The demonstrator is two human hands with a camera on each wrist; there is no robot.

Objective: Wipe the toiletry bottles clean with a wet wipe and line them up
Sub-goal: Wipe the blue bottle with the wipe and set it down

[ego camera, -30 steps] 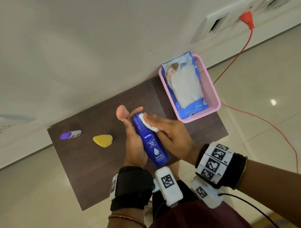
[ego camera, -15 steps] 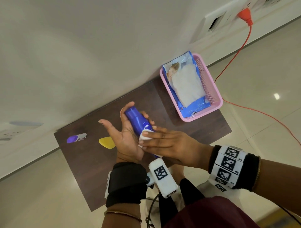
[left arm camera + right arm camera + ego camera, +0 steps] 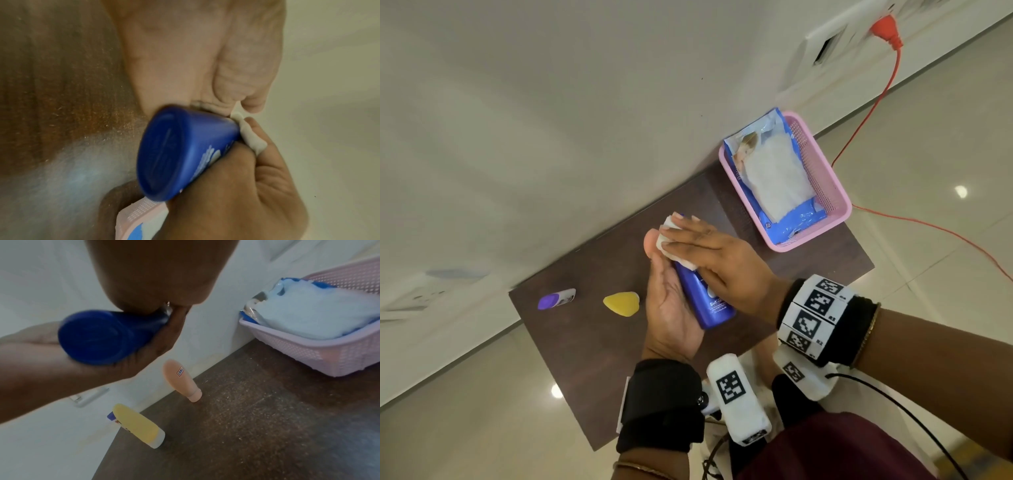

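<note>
Above the table (image 3: 571, 359), left of the pink basket (image 3: 825, 185), the left hand (image 3: 671, 308) cradles the blue bottle (image 3: 705, 301) with curled fingers while the right hand (image 3: 722, 260) presses the wet wipe (image 3: 671, 240) flat-fingered on its upper end.

Right hand (image 3: 717, 260) has slid the wet wipe (image 3: 671, 245) up to the blue bottle (image 3: 705, 301) top

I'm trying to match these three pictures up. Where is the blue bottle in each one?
Head: blue bottle at centre, between both hands.
Left wrist: centre, its base facing the camera.
Right wrist: left of centre, blurred.
Shared landmark: the pink basket, low in the left wrist view, right in the right wrist view.
</note>
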